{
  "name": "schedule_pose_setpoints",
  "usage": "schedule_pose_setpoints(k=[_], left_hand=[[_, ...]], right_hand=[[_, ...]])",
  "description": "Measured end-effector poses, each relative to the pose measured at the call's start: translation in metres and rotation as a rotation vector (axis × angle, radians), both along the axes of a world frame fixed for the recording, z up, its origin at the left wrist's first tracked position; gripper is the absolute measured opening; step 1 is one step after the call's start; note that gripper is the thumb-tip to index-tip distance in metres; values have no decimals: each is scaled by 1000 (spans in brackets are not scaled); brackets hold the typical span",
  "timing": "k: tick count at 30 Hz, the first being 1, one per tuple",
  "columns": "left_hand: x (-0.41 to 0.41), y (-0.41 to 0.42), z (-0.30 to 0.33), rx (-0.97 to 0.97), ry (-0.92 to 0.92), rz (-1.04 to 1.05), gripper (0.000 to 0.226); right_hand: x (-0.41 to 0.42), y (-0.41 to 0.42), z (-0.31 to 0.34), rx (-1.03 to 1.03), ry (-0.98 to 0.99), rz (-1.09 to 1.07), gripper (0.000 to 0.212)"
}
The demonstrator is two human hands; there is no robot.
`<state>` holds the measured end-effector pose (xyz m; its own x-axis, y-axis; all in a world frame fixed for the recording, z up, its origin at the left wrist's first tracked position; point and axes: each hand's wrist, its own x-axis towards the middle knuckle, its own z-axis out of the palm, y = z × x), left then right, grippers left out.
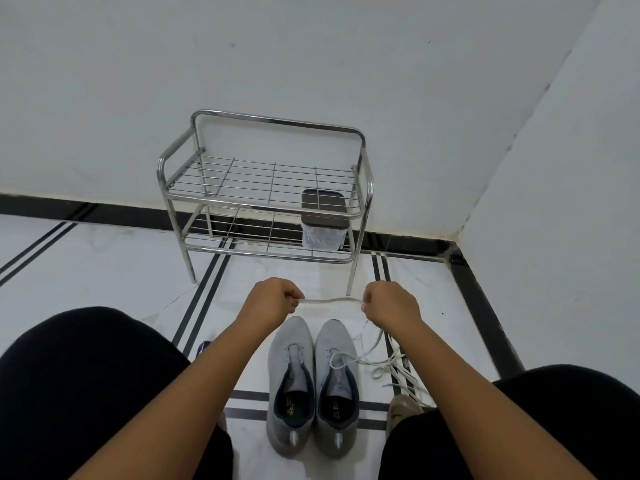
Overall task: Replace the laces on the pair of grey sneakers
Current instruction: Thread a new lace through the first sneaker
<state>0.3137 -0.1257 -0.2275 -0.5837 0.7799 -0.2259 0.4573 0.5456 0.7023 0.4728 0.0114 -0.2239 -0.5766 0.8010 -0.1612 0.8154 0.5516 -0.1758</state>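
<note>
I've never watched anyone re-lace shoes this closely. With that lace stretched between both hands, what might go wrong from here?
1. The white lace, pinched by the left hand and right hand, trails down into the loose laces on the floor and may tangle with them.
2. The right sneaker has a lace only loosely threaded; a tug might pull it free.
3. The left sneaker seems unlaced, so the old and new laces might get confused.

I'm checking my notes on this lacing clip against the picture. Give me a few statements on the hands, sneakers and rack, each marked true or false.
1. Both hands, left hand and right hand, grip one white lace stretched between them. True.
2. The left sneaker is fully laced. False: its eyelets show no lace.
3. The right sneaker has a lace at its front eyelets. True.
4. The lidded container stands on the floor. False: it is in the metal rack.
</note>
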Motion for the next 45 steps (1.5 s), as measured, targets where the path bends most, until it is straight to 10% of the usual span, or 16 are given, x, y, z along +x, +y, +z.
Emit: schedule_pose_setpoints(k=[4,10,19,25,30,45], left_hand=[[5,0,-8,62,36,-42,38],[6,-1,-26,55,96,-65,53],[64,-23,-131,-450,59,-241,29],[99,-60,-181,-667,199,-472,36],[106,-61,-160,-975,-54,-445,60],[60,-48,-211,-523,12,174,37]], right_hand=[[-18,-17,-7,-389,242,161,48],[-29,-36,-39,-580,396,132,11],[-24,-16,-56,-153,892,-603,18],[-12,-38,-106,-264,703,-545,20],[-12,-57,-132,-455,716,-603,14],[-40,-103,-215,-798,521,-524,8]])
